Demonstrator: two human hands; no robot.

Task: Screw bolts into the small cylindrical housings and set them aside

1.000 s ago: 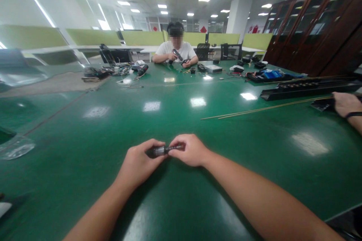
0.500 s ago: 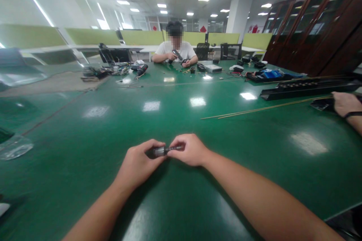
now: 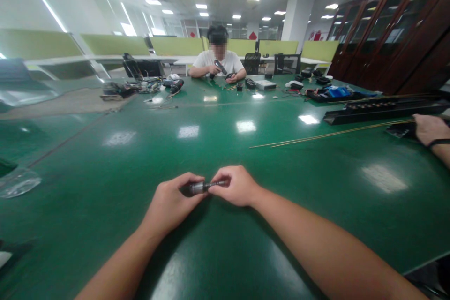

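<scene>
Above the green table (image 3: 158, 159), both my hands meet at one small metal part. My left hand (image 3: 176, 197) is closed around a dark and silver cylinder (image 3: 197, 188), its thumb and forefinger on either side. A thin dark ridged shaft (image 3: 214, 183) runs out of the cylinder's right end. Thumb and fingers of my right hand (image 3: 235, 186) pinch that shaft from the right. The part lies roughly level, its two pieces in line. Its left end is hidden in my left palm, and the kind of part is too small to tell.
Two thin brass-coloured rods (image 3: 298, 141) lie right of centre. A black channel-shaped tray (image 3: 383, 111) sits behind them, and another person's hand (image 3: 431, 130) is at the right edge. Across the table a person (image 3: 218, 63) holds a tool. A power drill (image 3: 176, 86) lies at back left.
Almost nothing differs. Both hands keep their grip on the metal part in the same place, and the view has shifted only very slightly.
</scene>
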